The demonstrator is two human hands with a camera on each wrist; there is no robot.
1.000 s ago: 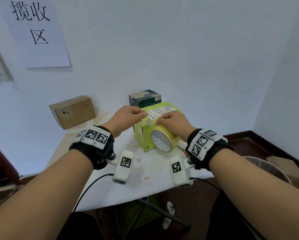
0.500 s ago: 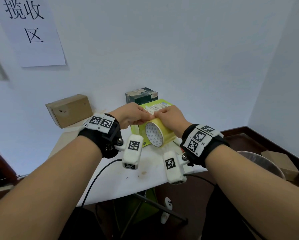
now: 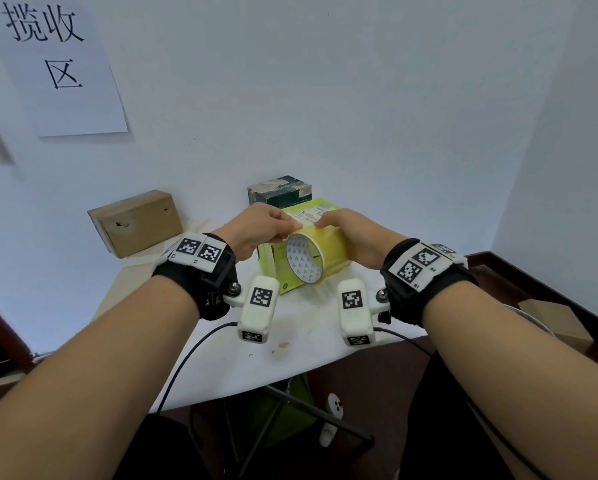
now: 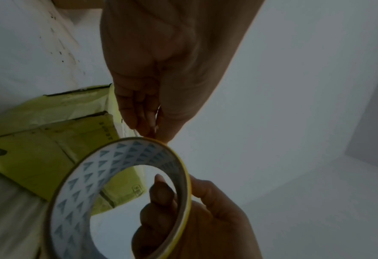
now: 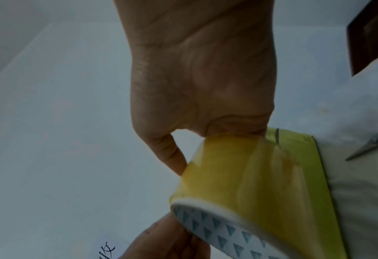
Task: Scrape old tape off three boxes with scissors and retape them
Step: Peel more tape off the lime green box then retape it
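Yellow tape roll (image 3: 316,255) is up off the table, held between both hands right in front of the green box (image 3: 273,268). The right hand (image 3: 354,237) has its grip wrapped over the top and far side of the roll, fingers curled round the outer band; from the left wrist cam you can see one of its fingers (image 4: 161,194) poking inside the core, the white liner with the little triangle print. The left hand (image 3: 256,227) has a tight pinch grip, thumb and fingers pressed together at the top edge of the roll, right where the right thumb sits. Pretty sure it's got the loose tape end, but the end itself is too thin and clear to make out, so I can't tell for certain.

Green box sits on the table (image 3: 301,344) just behind the roll, printed label on top. The dark box (image 3: 279,190) stands right behind it against the wall, with ragged tape patches on top. The brown box (image 3: 136,221) is off to the left, well apart from the other two, with a torn hole in its front face.

Scissors (image 5: 371,146) lie on the table by the green box, only visible from the right wrist cam.

Table top is white with a few brownish stains. Walls are plain white, with a paper sign (image 3: 57,64) with handwritten characters taped up top left. Dark floor below, and a cardboard carton (image 3: 555,318) on it at far right.
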